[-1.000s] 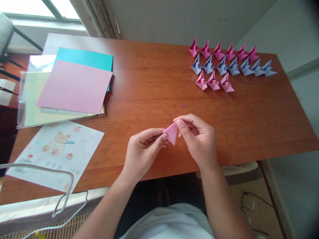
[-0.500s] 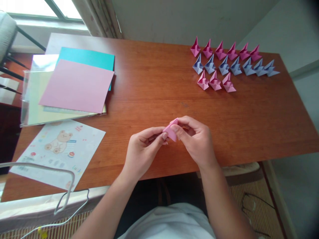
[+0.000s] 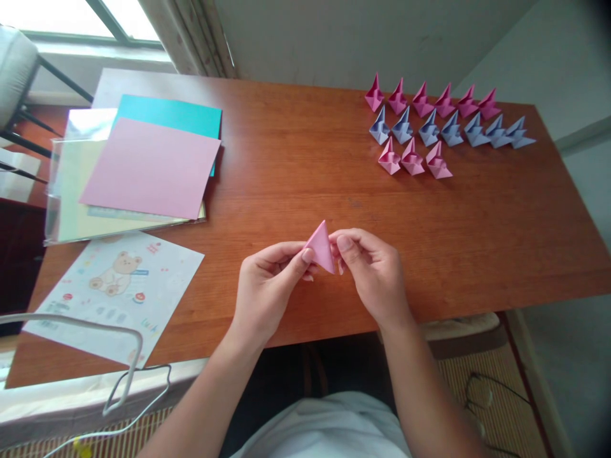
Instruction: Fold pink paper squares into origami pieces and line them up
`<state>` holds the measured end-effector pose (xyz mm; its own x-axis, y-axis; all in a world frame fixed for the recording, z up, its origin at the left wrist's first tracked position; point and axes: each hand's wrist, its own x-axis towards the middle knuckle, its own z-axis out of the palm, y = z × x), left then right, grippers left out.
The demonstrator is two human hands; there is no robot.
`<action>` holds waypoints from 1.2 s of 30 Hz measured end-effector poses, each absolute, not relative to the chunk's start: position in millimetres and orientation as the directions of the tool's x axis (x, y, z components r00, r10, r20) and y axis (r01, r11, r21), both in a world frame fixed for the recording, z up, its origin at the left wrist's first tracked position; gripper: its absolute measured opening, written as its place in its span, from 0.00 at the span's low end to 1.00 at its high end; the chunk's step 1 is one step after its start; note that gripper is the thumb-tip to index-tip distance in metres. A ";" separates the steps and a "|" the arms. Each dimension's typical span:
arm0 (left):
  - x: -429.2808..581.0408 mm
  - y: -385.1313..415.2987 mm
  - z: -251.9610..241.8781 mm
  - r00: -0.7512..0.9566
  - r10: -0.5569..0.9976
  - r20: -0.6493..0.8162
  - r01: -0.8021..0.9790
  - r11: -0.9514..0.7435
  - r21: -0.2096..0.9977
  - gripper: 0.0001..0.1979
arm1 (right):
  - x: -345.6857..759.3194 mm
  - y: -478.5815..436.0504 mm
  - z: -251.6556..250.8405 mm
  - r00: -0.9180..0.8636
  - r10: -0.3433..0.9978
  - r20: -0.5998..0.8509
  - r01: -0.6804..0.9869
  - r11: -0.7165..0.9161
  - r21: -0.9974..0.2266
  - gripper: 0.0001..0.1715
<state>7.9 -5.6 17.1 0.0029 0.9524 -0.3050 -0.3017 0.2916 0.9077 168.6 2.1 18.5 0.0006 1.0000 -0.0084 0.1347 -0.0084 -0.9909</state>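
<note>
A bright window [image 3: 57, 18], a curtain [image 3: 198, 38] and a grey wall [image 3: 334, 38] rise beyond the wooden table [image 3: 286, 159].

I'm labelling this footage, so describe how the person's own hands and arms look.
The left hand and right hand show no gloves, rings or bracelets. Both forearms are bare, with no sleeves in view. A pale top shows below.

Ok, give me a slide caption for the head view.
Left hand pinches folded pink paper, right hand close by, three rows of paper figures beyond.
</note>
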 end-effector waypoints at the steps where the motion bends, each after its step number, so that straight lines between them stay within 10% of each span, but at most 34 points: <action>1: 7.2 -5.5 16.8 -0.001 0.949 -0.316 -0.328 0.298 0.896 0.06 | 168.7 0.8 16.8 0.002 1.000 -0.029 0.128 -0.029 -0.991 0.12; 36: 9.8 -7.2 18.2 -0.057 0.951 -0.305 -0.226 0.285 0.931 0.09 | 160.7 1.0 12.1 0.006 0.998 0.068 0.251 0.064 -0.966 0.10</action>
<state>9.8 -7.2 18.2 -0.0567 0.9506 -0.3051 -0.2260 0.2854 0.9314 160.7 1.0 12.1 0.0056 0.9977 0.0676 0.2512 0.0640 -0.9658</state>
